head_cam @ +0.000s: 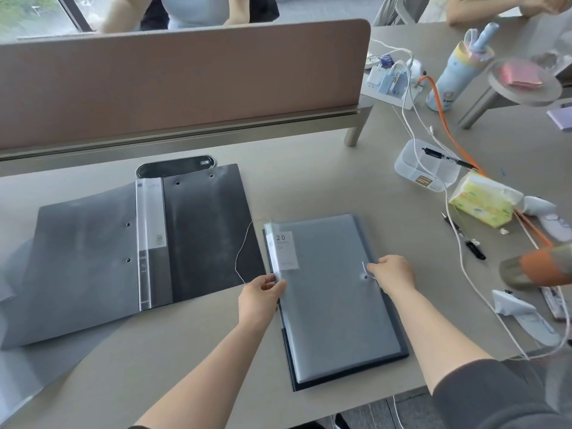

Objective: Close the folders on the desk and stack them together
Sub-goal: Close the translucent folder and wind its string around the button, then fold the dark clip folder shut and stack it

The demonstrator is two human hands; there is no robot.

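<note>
My left hand (261, 291) pinches grey folder (334, 292) spine, right hand (391, 272) pinches its string (244, 243); fastening step. Next: black binder (123, 243) needs shutting.

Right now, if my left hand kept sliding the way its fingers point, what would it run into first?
The left hand points right, across the closed grey folder, with its grip on that folder's left edge. Going straight on, it would probably meet the right hand at the string clasp, though heights are hard to judge.
</note>
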